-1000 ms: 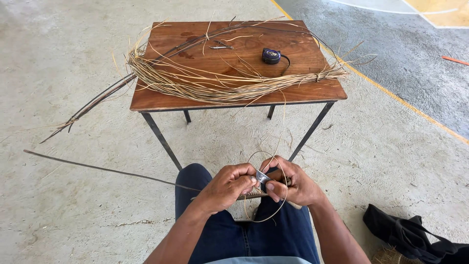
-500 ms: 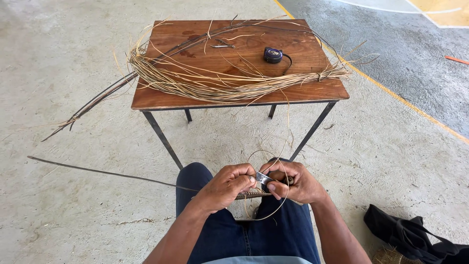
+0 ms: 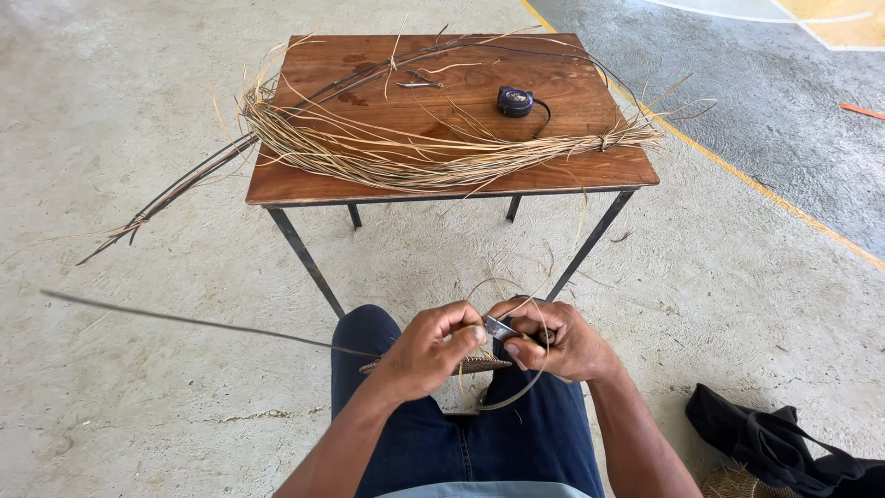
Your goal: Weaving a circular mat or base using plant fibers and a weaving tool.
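Note:
My left hand (image 3: 426, 349) and my right hand (image 3: 551, 339) meet above my lap in blue jeans. The left hand pinches a small woven fibre piece (image 3: 477, 364), from which a long thin dark strand (image 3: 184, 321) runs out to the left. The right hand grips a small metal blade (image 3: 499, 326) against the strand; a loop of fibre (image 3: 516, 392) curls around and below it. In front stands a brown wooden table (image 3: 590, 171) carrying a long bundle of dry straw-coloured fibres (image 3: 415, 152).
On the table lie a dark tape measure (image 3: 515, 100) and small metal pliers (image 3: 419, 83). Dark thin rods (image 3: 175, 189) stick out past the table's left edge. A black bag (image 3: 774, 447) lies on the concrete floor at my right.
Both hands stay together over my lap with only slight finger movement on the woven piece. The table and bundle have not moved.

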